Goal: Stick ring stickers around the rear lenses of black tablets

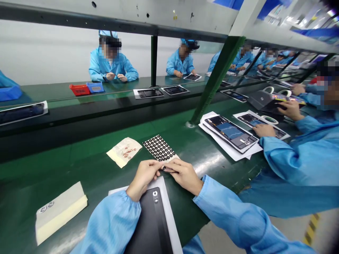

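My left hand (pixel 145 174) and my right hand (pixel 184 173) meet over the near edge of a sheet of black ring stickers (pixel 159 147). Thin dark tweezers (pixel 171 170) are in my right hand, their tip by a small black piece at my left fingertips. My left fingers are pinched together; what they hold is hidden. Below my wrists lies a black tablet back cover (pixel 150 222) with two round camera holes, on a white sheet (pixel 165 201). My left sleeve covers part of it.
A pale paper with small reddish pieces (pixel 128 152) lies beyond my left hand, another folded paper (pixel 60 213) at left. Opened tablets (pixel 230 132) are stacked at right, near a co-worker's hand (pixel 265 130). A green post (pixel 217 81) rises from the bench.
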Action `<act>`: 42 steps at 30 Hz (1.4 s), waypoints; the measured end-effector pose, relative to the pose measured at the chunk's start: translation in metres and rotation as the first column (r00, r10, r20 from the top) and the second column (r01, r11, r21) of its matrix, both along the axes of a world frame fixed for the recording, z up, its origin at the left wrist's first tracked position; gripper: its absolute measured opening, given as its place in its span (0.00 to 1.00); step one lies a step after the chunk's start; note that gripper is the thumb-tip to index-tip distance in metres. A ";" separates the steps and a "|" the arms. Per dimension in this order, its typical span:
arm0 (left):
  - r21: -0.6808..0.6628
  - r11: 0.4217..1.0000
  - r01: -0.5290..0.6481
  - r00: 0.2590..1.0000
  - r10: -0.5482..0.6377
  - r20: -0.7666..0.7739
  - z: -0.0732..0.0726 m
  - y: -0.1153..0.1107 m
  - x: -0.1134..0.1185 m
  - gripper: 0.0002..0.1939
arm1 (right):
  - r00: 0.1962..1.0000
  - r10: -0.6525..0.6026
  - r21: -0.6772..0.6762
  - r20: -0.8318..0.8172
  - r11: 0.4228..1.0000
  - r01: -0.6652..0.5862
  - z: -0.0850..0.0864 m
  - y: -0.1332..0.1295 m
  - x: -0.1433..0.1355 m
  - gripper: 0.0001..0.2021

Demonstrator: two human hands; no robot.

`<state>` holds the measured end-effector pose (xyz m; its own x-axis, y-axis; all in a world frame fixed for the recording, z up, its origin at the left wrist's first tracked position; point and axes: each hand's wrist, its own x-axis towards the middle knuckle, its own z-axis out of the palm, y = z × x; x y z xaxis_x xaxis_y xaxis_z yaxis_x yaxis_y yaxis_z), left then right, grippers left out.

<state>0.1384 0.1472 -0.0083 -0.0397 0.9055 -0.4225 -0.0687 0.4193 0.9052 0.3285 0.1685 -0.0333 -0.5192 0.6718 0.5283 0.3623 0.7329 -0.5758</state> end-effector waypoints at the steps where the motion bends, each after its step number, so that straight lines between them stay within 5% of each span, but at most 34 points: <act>1: -0.001 1.000 0.001 1.000 -0.001 -0.008 -0.001 0.000 0.000 0.16 | 1.000 0.007 0.035 0.028 0.999 -0.008 0.000 0.000 0.000 0.15; 7: -0.025 1.000 0.017 0.998 -0.019 -0.064 -0.002 0.001 0.002 0.16 | 0.979 -0.031 0.228 0.203 0.974 -0.016 0.004 -0.003 0.001 0.18; 11: 0.002 1.000 0.004 0.990 -0.004 -0.144 -0.004 0.002 0.005 0.16 | 0.996 0.033 0.232 0.086 0.971 -0.052 0.011 -0.017 0.000 0.13; 15: 0.075 0.997 0.002 0.961 0.019 -0.276 -0.007 -0.002 0.006 0.10 | 0.984 0.069 -0.066 -0.161 0.995 -0.080 0.017 -0.045 -0.004 0.07; 19: 0.252 0.966 0.050 0.887 0.073 -0.455 -0.007 -0.009 0.004 0.10 | 0.995 -0.017 -0.403 -0.101 0.915 -0.026 0.022 -0.065 -0.009 0.05; 22: 0.332 0.931 0.153 0.828 0.063 -0.557 -0.004 -0.009 0.000 0.05 | 1.000 0.005 -0.490 -0.025 0.871 -0.016 0.022 -0.070 -0.015 0.07; 27: 0.353 0.880 0.317 0.789 -0.038 -0.613 0.005 -0.010 -0.019 0.13 | 0.997 0.053 -0.589 0.055 0.808 -0.011 0.023 -0.069 -0.025 0.03; 31: 0.390 0.872 0.295 0.784 0.013 -0.621 0.006 -0.043 -0.049 0.23 | 0.984 0.038 -0.672 0.173 0.735 0.090 0.024 -0.059 -0.030 0.09; 37: 0.360 0.895 0.262 0.697 0.083 -0.712 -0.001 -0.128 -0.094 0.18 | 0.899 0.253 -0.756 0.357 0.644 0.119 0.036 -0.030 -0.041 0.17; 40: 0.387 0.886 0.255 0.644 0.144 -0.752 0.000 -0.155 -0.124 0.17 | 0.831 0.302 -0.683 0.467 0.720 0.122 0.046 -0.026 -0.047 0.19; 42: 0.390 0.902 0.186 0.482 0.262 -0.836 0.003 -0.163 -0.153 0.18 | 0.789 0.295 -0.625 0.539 0.768 0.140 0.051 -0.026 -0.051 0.20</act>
